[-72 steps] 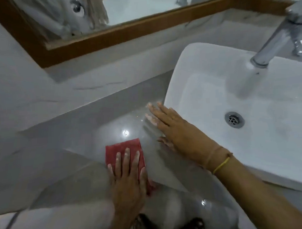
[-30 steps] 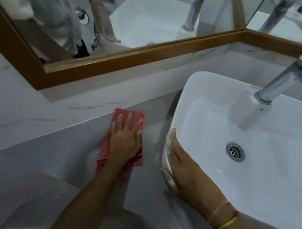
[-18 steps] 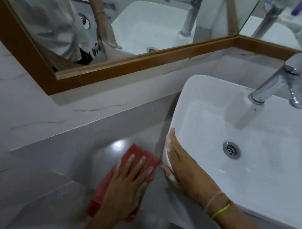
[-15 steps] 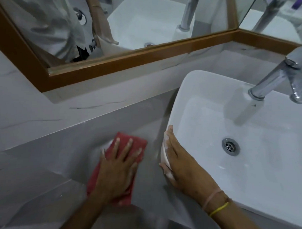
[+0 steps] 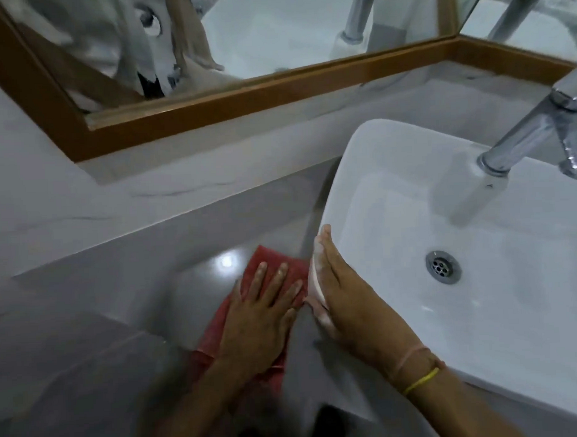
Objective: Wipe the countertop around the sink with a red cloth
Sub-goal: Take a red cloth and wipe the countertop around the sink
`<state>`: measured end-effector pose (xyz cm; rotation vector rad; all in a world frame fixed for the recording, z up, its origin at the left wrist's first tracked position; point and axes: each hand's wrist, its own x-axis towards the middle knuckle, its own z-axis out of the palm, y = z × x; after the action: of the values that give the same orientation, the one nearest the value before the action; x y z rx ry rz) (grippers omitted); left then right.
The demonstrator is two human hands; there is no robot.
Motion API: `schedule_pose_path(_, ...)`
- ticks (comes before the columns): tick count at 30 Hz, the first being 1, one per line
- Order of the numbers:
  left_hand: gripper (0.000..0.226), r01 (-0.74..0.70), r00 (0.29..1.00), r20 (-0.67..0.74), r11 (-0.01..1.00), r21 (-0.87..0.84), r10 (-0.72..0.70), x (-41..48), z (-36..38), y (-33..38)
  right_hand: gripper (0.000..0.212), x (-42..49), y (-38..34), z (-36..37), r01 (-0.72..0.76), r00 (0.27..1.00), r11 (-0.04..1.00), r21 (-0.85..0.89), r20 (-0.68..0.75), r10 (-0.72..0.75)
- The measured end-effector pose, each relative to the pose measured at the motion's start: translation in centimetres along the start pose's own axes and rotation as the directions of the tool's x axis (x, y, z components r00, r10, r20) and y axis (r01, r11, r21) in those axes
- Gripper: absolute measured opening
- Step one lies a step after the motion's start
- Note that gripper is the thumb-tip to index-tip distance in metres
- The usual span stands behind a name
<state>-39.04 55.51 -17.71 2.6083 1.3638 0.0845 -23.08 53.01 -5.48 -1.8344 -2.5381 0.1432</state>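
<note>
Red cloth (image 5: 266, 274) lies flat on the grey worktop (image 5: 126, 289), just left of the white basin (image 5: 392, 142), pinned under the left hand (image 5: 258, 320), whose fingers are spread and pressed down on it. The right hand (image 5: 345, 298) rests flat and open against the basin's left rim, fingers together. A chrome tap (image 5: 523, 138) overhangs the bowl, and a wood-framed mirror (image 5: 243, 92) runs behind.

red cloth (image 5: 275, 264) | flat, rumpled | on grey countertop (image 5: 126, 283) | just left of white sink (image 5: 350, 144) wall
</note>
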Motion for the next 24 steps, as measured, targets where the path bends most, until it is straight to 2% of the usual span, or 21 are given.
schedule_pose_path(2,0.049,0.067,0.998,0.011,0.998,0.008,-0.067,-0.2,-0.4,-2.5,0.067,-0.2,0.3,0.1,-0.011,0.998,0.988,0.157,0.066,0.001)
schedule_pose_path(6,0.051,0.253,0.967,0.017,0.965,0.066,-0.255,5.7,-2.0,-5.2,0.071,-0.1,0.2,0.4,0.006,1.0,0.995,0.095,0.001,-0.006)
schedule_pose_path(9,0.053,0.334,0.942,0.007,0.941,0.058,-0.335,9.0,-2.1,-3.2,0.076,0.1,0.2,0.5,-0.006,1.0,0.999,0.049,-0.026,0.007)
schedule_pose_path(11,0.062,0.31,0.95,0.016,0.949,0.066,-0.311,8.5,-1.4,-1.3,0.072,0.0,0.2,0.6,-0.028,0.999,0.998,0.052,-0.038,0.03)
schedule_pose_path(14,0.078,0.19,0.976,0.094,0.98,0.052,-0.194,5.0,-0.9,1.2,0.069,-0.1,0.3,0.5,-0.014,0.999,0.991,0.133,-0.039,0.019)
schedule_pose_path(17,0.068,0.155,0.983,0.105,0.987,-0.046,-0.15,2.8,-1.3,1.3,0.07,-0.3,0.1,-0.2,-0.011,0.998,0.976,0.218,-0.054,0.024)
schedule_pose_path(19,0.06,0.255,0.966,0.016,0.949,-0.185,-0.256,2.8,-2.5,0.2,0.064,-1.5,-0.4,-0.7,-0.039,0.971,0.951,0.305,-0.214,0.108)
schedule_pose_path(21,0.059,0.412,0.899,-0.071,0.888,-0.204,-0.433,2.9,-4.1,-1.4,0.052,-3.7,-1.9,-0.2,-0.001,0.878,0.902,0.431,-0.431,0.207)
schedule_pose_path(22,0.059,0.483,0.862,-0.067,0.855,-0.187,-0.502,3.0,-4.6,-2.2,0.049,-4.8,-3.2,0.4,0.023,0.855,0.891,0.454,-0.471,0.218)
schedule_pose_path(24,0.061,0.563,0.824,0.045,0.808,-0.174,-0.565,3.6,-5.1,-2.7,0.049,-6.8,-5.6,2.1,-0.009,0.881,0.868,0.496,-0.408,0.242)
